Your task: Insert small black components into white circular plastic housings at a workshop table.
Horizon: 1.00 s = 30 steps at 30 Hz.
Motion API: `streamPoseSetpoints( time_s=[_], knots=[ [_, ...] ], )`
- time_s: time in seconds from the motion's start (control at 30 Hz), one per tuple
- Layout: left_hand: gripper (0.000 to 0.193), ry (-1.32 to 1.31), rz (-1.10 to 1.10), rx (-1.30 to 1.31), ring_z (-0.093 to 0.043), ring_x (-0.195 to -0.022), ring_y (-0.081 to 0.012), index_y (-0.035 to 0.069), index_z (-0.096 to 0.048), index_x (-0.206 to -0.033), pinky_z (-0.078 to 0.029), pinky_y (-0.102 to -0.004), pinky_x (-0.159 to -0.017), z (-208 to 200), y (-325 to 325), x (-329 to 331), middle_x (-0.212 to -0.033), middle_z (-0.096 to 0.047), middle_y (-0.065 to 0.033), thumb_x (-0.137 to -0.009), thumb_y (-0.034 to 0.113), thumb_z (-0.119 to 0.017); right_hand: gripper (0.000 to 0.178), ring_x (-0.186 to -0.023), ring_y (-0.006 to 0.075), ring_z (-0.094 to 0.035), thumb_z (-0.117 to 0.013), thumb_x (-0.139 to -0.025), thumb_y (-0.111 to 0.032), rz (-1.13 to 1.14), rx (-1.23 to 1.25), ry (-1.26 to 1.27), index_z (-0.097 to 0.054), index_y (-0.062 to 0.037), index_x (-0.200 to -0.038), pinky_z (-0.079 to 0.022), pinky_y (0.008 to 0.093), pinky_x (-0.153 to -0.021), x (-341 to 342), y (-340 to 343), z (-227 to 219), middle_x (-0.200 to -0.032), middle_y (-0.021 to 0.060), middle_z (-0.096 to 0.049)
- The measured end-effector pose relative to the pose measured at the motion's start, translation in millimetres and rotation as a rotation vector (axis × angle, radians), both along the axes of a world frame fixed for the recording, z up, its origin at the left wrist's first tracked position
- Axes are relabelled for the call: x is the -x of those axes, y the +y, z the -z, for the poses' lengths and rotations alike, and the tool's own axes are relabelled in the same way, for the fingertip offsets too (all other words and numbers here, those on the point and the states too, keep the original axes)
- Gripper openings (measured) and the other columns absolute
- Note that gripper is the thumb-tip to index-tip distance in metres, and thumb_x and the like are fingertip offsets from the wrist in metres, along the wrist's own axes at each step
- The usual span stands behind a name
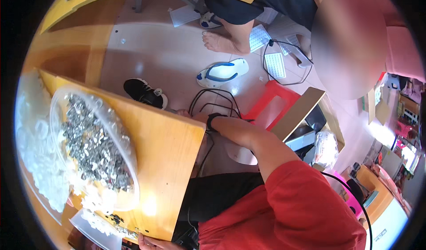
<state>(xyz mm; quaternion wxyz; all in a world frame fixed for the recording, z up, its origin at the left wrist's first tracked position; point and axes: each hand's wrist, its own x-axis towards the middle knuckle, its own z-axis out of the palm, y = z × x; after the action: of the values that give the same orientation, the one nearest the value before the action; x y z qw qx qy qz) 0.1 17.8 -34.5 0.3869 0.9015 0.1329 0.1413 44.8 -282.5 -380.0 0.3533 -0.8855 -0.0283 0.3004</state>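
Observation:
My left hand (153,242) is at the near edge of the wooden table (164,148), its fingers drawn together. Whatever they may hold is too small to make out. Beside it lie small shiny and dark pieces (117,221). A clear plastic tub (135,165) full of small silvery metal parts (95,139) stands on the table. My right hand (197,117), below a black wristband, reaches past the table's corner. Its fingers are mostly hidden, so its grip does not show.
Clear bags (35,148) of translucent pieces lie left of the tub. On the floor are a black shoe (144,92), a flip-flop (224,72), a red stool (270,106), black cables (213,99) and a cardboard box (299,112). A barefoot person (279,3) sits opposite.

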Motion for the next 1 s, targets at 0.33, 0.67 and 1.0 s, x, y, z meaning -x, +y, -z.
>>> streamPoseSetpoints(
  time_s=[0.33,0.67,1.0],
  knots=[
    [0.01,-0.163,0.162,-0.344,-0.053,-0.091,-0.0196,-0.003,-0.056,-0.1,-0.043,-0.0301,-0.085,1,21,8,-0.096,-0.055,-0.0105,-0.094,-0.001,-0.048,0.035,-0.1,0.0322,-0.06,-0.047,-0.088,-0.028,0.044,0.248,-0.056,-0.06,-0.0052,-0.111,-0.046,0.0429,-0.088,72,-33,16,-0.109,0.0179,-0.062],
    [0.013,0.081,0.232,0.378,-0.047,-0.071,-0.0129,0.001,-0.061,-0.081,-0.037,-0.023,-0.061,-47,13,81,-0.079,-0.052,-0.0055,-0.08,-0.002,-0.049,0.029,-0.102,0.0285,-0.058,-0.051,-0.09,-0.015,0.053,-0.033,-0.398,-0.059,-0.0021,-0.114,-0.044,0.0379,-0.09,45,-69,-50,-0.111,0.016,-0.063],
    [0.011,0.7,0.37,0.751,-0.052,-0.073,-0.008,0.004,-0.06,-0.099,-0.04,-0.0209,-0.059,93,80,70,-0.089,-0.061,-0.0019,-0.093,0.008,-0.051,0.016,-0.084,0.0143,-0.057,-0.06,-0.084,-0.005,0.413,-0.291,0.235,-0.065,0.0013,-0.098,-0.044,0.0286,-0.079,29,-65,-212,-0.087,0.0045,-0.065]
  ],
)
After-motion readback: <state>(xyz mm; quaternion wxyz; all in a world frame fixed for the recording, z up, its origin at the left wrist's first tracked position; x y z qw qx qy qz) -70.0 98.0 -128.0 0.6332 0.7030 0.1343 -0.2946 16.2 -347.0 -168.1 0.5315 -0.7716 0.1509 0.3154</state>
